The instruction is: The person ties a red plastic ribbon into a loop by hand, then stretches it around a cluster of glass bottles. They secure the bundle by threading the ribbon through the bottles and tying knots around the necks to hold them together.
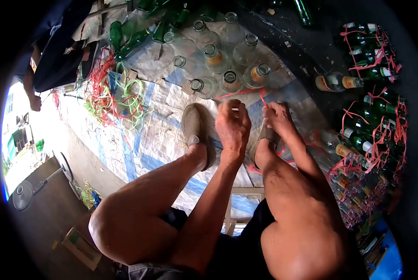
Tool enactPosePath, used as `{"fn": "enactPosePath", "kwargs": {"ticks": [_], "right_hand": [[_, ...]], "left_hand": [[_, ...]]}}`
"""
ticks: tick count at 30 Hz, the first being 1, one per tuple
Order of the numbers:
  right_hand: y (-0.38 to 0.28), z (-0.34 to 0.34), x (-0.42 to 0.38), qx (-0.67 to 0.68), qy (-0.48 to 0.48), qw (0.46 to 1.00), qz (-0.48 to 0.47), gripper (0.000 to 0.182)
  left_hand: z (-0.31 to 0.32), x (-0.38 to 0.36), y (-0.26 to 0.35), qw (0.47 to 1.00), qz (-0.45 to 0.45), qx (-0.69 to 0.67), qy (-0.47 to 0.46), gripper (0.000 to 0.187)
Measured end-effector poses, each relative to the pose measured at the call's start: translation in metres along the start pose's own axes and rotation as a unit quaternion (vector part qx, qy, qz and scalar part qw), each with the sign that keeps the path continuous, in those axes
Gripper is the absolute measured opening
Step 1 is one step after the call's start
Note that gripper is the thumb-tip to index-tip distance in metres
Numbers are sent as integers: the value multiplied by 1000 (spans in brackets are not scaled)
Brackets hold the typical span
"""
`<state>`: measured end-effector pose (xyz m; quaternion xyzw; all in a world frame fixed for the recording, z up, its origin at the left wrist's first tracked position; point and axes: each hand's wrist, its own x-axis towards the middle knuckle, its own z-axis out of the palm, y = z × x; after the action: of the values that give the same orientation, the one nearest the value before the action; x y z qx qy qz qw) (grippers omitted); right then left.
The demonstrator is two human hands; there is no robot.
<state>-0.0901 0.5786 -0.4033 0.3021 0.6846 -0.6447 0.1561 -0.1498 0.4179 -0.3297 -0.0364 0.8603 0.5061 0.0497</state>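
Note:
A cluster of clear glass bottles (217,60) stands upright on the sheet in front of my feet, several with orange-yellow labels. Along the near side of the cluster runs a red plastic string (239,94), dropping at its right end to my right hand (279,116). That hand is closed in a pinch on the string. My left hand (233,125) is just below the nearest bottles with its fingers curled closed; whatever may be inside them is hidden. More red string (283,148) trails beside my right shoe.
A tangle of red and green string (111,93) lies at left. Green bottles (129,39) lie at the upper left. Bundles of bottles tied with red string (372,126) line the right side. One loose bottle (338,82) lies nearby. Another person's hand (35,102) shows at far left.

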Motion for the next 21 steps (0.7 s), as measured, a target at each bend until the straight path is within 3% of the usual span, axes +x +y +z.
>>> {"fn": "enactPosePath", "kwargs": {"ticks": [2, 4, 8, 11, 15, 17, 21], "right_hand": [[43, -10, 7, -139, 55, 985, -88, 24], [47, -13, -5, -211, 99, 967, -99, 23], [58, -6, -34, -181, 132, 970, -97, 25], [75, 3, -37, -130, 151, 972, -123, 25], [66, 13, -36, -148, 176, 960, -160, 23], [67, 15, -32, -160, 177, 958, -158, 22], [70, 18, -27, -156, 192, 956, -160, 22]], "left_hand": [[-19, -2, 25, 1000, 18, 7, 16, 27], [-28, -4, 42, 999, 27, -36, 24, 47], [-28, 7, 53, 990, 138, -7, 15, 58], [-25, 23, 54, 992, 123, 5, 7, 64], [-20, 46, 48, 994, 98, 22, -38, 46], [-8, 59, 27, 981, 196, 1, 7, 28], [-23, 60, 39, 982, 171, 67, -34, 26]]}}
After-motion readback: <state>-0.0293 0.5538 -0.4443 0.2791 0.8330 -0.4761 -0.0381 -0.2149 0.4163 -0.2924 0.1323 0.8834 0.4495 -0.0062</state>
